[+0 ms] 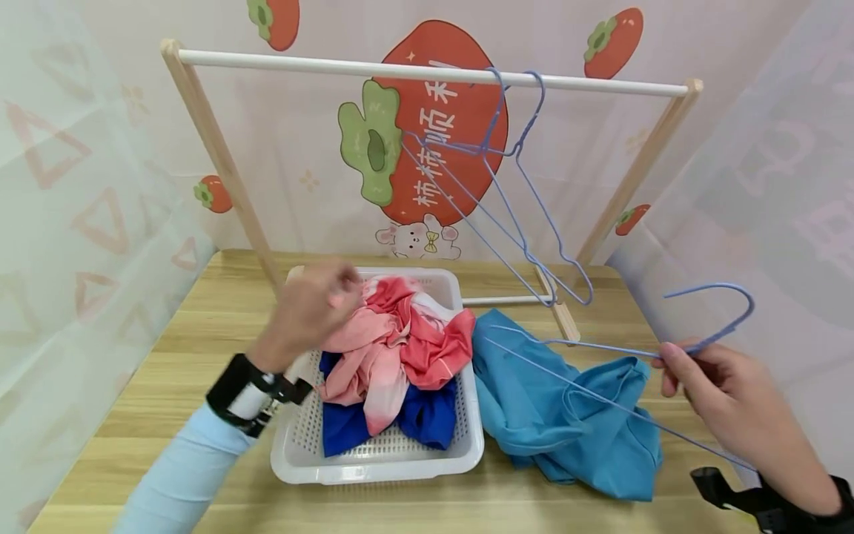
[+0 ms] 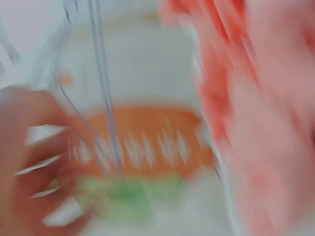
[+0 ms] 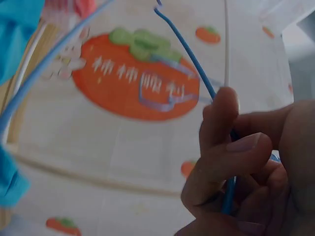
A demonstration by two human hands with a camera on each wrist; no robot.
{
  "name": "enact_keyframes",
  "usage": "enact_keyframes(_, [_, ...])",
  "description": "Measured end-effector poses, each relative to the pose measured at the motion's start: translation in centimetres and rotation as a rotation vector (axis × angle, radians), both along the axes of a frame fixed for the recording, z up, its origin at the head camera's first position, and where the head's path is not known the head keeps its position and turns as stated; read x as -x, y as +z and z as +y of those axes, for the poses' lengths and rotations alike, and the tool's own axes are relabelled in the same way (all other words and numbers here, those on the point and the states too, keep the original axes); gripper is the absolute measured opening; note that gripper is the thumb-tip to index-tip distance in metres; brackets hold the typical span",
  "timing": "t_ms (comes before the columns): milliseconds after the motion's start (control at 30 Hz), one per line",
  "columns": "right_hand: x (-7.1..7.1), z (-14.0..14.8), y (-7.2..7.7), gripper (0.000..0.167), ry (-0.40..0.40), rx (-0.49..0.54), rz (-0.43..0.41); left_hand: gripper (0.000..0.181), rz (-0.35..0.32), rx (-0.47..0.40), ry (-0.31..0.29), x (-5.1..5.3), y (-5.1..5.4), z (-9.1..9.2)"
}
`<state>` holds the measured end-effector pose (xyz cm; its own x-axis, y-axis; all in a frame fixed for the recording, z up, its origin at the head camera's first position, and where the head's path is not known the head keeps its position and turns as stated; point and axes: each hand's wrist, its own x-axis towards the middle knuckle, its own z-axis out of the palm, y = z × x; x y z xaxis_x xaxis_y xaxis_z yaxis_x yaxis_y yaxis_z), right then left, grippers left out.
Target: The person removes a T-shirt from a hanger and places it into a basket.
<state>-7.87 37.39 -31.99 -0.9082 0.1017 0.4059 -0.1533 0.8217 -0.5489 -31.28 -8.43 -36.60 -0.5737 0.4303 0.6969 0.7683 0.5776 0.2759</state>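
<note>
My right hand (image 1: 737,404) pinches a blue wire clothes hanger (image 1: 600,346) just below its hook, thumb and fingers round the wire. In the right wrist view the fingers (image 3: 231,162) curl round the same wire. Over the back left of a white basket (image 1: 376,471), my left hand (image 1: 310,308) is blurred, beside a pink and red garment (image 1: 394,334). In the left wrist view its fingers (image 2: 44,162) are loosely bent with gaps between them, and no cloth shows in them. A teal garment (image 1: 567,415) lies crumpled on the table under the held hanger.
A rack with a white rail (image 1: 287,63) and wooden posts stands at the back. Blue hangers (image 1: 520,193) hang from its rail, right of centre. Dark blue cloth (image 1: 427,415) lies beneath the pink garment in the basket. Printed sheets (image 1: 80,148) surround the wooden table (image 1: 167,371).
</note>
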Motion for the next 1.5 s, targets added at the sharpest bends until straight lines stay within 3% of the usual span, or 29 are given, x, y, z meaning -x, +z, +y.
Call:
enact_keyframes(67, [-0.2, 1.5, -0.2, 0.033, -0.041, -0.052, -0.033, 0.026, 0.092, -0.212, 0.207, 2.3, 0.0, -2.3])
enact_keyframes(133, [0.1, 2.8, -0.2, 0.036, -0.090, -0.109, -0.066, 0.044, 0.103, -0.381, 0.393, 4.6, 0.1, -4.5])
enact_keyframes(200, [0.7, 3.8, -0.1, 0.039, -0.134, -0.161, -0.093, 0.064, 0.027, -0.527, 0.495, 6.7, 0.2, -6.1])
enact_keyframes(233, [1.1, 4.1, 0.0, 0.039, -0.150, -0.177, -0.103, 0.076, -0.042, -0.579, 0.504, 7.6, 0.3, -6.8])
enact_keyframes(300, [2.1, 4.7, 0.1, 0.041, -0.186, -0.206, -0.116, 0.092, -0.188, -0.632, 0.470, 9.2, 0.2, -7.5])
enact_keyframes(367, [3.1, 4.9, 0.1, 0.040, -0.202, -0.206, -0.117, 0.093, -0.334, -0.703, 0.390, 10.4, -0.2, -7.5])
enact_keyframes(433, [4.3, 4.9, 0.1, 0.040, -0.207, -0.185, -0.114, 0.077, -0.425, -0.780, 0.314, 11.2, -0.5, -7.1])
enact_keyframes(500, [5.7, 4.7, 0.2, 0.041, -0.208, -0.160, -0.104, 0.046, -0.446, -0.877, 0.285, 11.6, -0.7, -6.6])
enact_keyframes(567, [7.2, 4.1, 0.3, 0.043, -0.210, -0.138, -0.100, 0.021, -0.392, -0.987, 0.271, 11.8, -0.7, -6.2])
enact_keyframes(667, [9.6, 3.0, 0.9, 0.047, -0.221, -0.134, -0.094, 0.036, -0.303, -1.067, 0.318, 11.7, -0.7, -5.9])
enact_keyframes(767, [12.0, 1.9, 2.3, 0.049, -0.219, -0.127, -0.065, 0.041, -0.238, -1.076, 0.363, 11.9, -1.0, -5.9])
enact_keyframes(867, [14.4, 0.9, 4.7, 0.054, -0.225, -0.119, -0.030, 0.040, -0.194, -1.082, 0.380, 12.2, -1.3, -5.8])
enact_keyframes(1000, [16.9, -0.4, 8.7, 0.058, -0.251, -0.086, -0.028, 0.039, -0.165, -1.083, 0.348, 12.5, -1.4, -5.1])
enact_keyframes(1100, [18.5, -1.4, 11.3, 0.058, -0.255, -0.053, -0.064, 0.039, -0.154, -1.069, 0.325, 12.7, -1.5, -4.7])
enact_keyframes(1200, [20.3, -2.5, 12.9, 0.060, -0.247, -0.064, -0.089, 0.039, -0.152, -1.066, 0.318, 12.7, -1.6, -4.5])
enact_keyframes(1367, [22.8, -3.7, 13.4, 0.057, -0.167, -0.117, -0.122, 0.039, -0.150, -1.072, 0.321, 12.7, -1.6, -4.3])
enact_keyframes(1500, [23.7, -3.6, 12.7, 0.055, -0.113, -0.146, -0.144, 0.038, -0.128, -1.075, 0.311, 13.1, -1.1, -4.1])
